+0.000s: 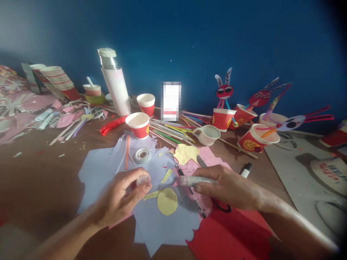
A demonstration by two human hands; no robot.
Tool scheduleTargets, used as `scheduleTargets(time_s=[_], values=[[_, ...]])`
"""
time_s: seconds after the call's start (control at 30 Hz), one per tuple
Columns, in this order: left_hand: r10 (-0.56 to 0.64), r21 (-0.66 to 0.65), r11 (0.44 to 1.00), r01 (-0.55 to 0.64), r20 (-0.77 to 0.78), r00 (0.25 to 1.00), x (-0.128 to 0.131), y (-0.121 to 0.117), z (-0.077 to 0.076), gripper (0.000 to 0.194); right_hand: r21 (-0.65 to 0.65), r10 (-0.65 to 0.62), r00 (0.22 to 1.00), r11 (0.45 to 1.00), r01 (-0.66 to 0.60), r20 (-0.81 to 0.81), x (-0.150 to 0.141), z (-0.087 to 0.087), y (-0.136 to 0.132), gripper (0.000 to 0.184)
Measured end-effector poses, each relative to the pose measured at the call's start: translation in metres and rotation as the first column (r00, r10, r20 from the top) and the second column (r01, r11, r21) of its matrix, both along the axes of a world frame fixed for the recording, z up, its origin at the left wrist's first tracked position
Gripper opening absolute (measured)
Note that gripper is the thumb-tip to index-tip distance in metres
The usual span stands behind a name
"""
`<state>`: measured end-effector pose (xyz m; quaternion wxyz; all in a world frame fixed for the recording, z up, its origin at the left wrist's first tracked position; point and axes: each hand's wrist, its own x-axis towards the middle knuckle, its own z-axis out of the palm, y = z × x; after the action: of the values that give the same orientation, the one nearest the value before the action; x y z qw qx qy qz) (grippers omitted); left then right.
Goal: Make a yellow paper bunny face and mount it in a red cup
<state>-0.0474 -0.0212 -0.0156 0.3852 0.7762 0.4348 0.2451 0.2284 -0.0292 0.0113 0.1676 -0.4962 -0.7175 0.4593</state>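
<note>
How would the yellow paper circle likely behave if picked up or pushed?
The yellow paper circle looks thin and flat, so it is probably very light and may bend when pinched by one edge. Lying flat on the bluish paper, it would more likely slide than tip.

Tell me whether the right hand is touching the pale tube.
Touching. The head view shows the right hand holding the pale tube between thumb and fingers, with its far end sticking out past the fingertips.

The left hand [123,196] and right hand [226,186] face each other across a gap, both pinching.
</note>
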Motion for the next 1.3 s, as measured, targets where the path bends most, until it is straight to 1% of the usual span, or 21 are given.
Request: scheduleTargets(time_s=[0.07, 0.13, 0.2, 0.27, 0.3, 0.37, 0.5, 0.53, 0.6, 0.67, 0.73, 0.77, 0.83, 0.9, 0.97, 1.03, 1.1, 1.13, 1.17, 1.23, 1.3], values=[[0.06, -0.294, 0.956, 0.005, 0.21, 0.976, 0.001, 0.0, 0.001, 0.021, -0.02, -0.028, 0.998, 0.999, 0.027, -0.053, -0.001, -0.002, 0.001, 0.014], [0.123, -0.559, 0.81, 0.175, 0.454, 0.882, 0.008, -0.003, 0.0, 0.02, -0.001, -0.044, 0.996, 0.999, 0.044, -0.077, -0.009, -0.003, -0.001, 0.02], [0.262, -0.697, 0.664, 0.27, 0.555, 0.79, 0.017, -0.008, 0.0, 0.013, 0.063, -0.056, 0.997, 0.996, 0.059, -0.045, -0.019, -0.003, -0.007, 0.024], [0.38, -0.775, 0.579, 0.253, 0.531, 0.758, 0.027, -0.012, 0.004, 0.017, 0.184, -0.062, 0.998, 0.981, 0.064, -0.018, -0.03, -0.005, -0.014, 0.028], [0.406, -0.791, 0.558, 0.248, 0.522, 0.75, 0.033, -0.014, 0.006, 0.02, 0.25, -0.062, 0.998, 0.966, 0.063, -0.015, -0.036, -0.008, -0.017, 0.029], [0.389, -0.787, 0.551, 0.277, 0.536, 0.75, 0.043, -0.016, 0.012, 0.018, 0.382, -0.065, 0.998, 0.922, 0.062, -0.006, -0.044, -0.014, -0.022, 0.032], [0.387, -0.736, 0.63, 0.247, 0.573, 0.723, 0.061, -0.014, 0.012, 0.028, 0.643, -0.127, 0.991, 0.761, 0.08, 0.027, -0.05, -0.029, -0.026, 0.036], [0.405, -0.738, 0.64, 0.216, 0.563, 0.721, 0.064, -0.013, 0.009, 0.031, 0.665, -0.133, 0.991, 0.743, 0.079, 0.031, -0.049, -0.031, -0.026, 0.038], [0.434, -0.746, 0.642, 0.176, 0.544, 0.718, 0.068, -0.011, 0.004, 0.034, 0.631, -0.117, 0.993, 0.772, 0.08, 0.017, -0.047, -0.03, -0.028, 0.041], [0.44, -0.74, 0.648, 0.184, 0.56, 0.702, 0.069, -0.011, 0.0, 0.033, 0.475, -0.064, 0.994, 0.875, 0.098, -0.088, -0.045, -0.025, -0.031, 0.041], [0.433, -0.718, 0.658, 0.228, 0.608, 0.665, 0.068, -0.011, -0.002, 0.029, 0.165, -0.079, 0.944, 0.977, 0.138, -0.321, -0.046, -0.021, -0.033, 0.033], [0.422, -0.7, 0.669, 0.251, 0.635, 0.647, 0.068, -0.011, -0.003, 0.029, -0.032, -0.133, 0.882, 0.991, 0.133, -0.452, -0.047, -0.019, -0.033, 0.03], [0.381, -0.658, 0.697, 0.286, 0.677, 0.63, 0.066, -0.01, -0.004, 0.029, -0.368, -0.285, 0.718, 0.929, 0.043, -0.636, -0.051, -0.02, -0.032, 0.033], [0.348, -0.628, 0.719, 0.3, 0.698, 0.626, 0.065, -0.008, -0.006, 0.028, -0.497, -0.366, 0.634, 0.867, -0.034, -0.682, -0.053, -0.022, -0.029, 0.039], [0.355, -0.632, 0.717, 0.294, 0.695, 0.626, 0.064, -0.006, -0.007, 0.025, -0.4, -0.309, 0.712, 0.916, 0.044, -0.631, -0.051, -0.023, -0.026, 0.038], [0.397, -0.655, 0.703, 0.279, 0.686, 0.61, 0.064, -0.006, -0.007, 0.021, -0.064, -0.178, 0.867, 0.984, 0.168, -0.466, -0.046, -0.023, -0.025, 0.037], [0.419, -0.666, 0.692, 0.278, 0.685, 0.596, 0.065, -0.007, -0.007, 0.021, 0.284, -0.089, 0.949, 0.942, 0.179, -0.302, -0.041, -0.021, -0.027, 0.037], [0.417, -0.664, 0.691, 0.286, 0.69, 0.592, 0.064, -0.008, -0.007, 0.022, 0.354, -0.068, 0.958, 0.92, 0.169, -0.279, -0.041, -0.02, -0.028, 0.035], [0.403, -0.657, 0.691, 0.302, 0.697, 0.594, 0.063, -0.009, -0.007, 0.022, 0.326, -0.068, 0.946, 0.929, 0.176, -0.317, -0.041, -0.019, -0.03, 0.031], [0.347, -0.624, 0.712, 0.322, 0.712, 0.61, 0.06, -0.011, -0.008, 0.021, 0.01, -0.161, 0.866, 0.982, 0.188, -0.473, -0.045, -0.018, -0.033, 0.028], [0.292, -0.582, 0.754, 0.304, 0.712, 0.639, 0.056, -0.011, -0.01, 0.025, -0.366, -0.322, 0.746, 0.924, 0.113, -0.583, -0.049, -0.02, -0.033, 0.034]])
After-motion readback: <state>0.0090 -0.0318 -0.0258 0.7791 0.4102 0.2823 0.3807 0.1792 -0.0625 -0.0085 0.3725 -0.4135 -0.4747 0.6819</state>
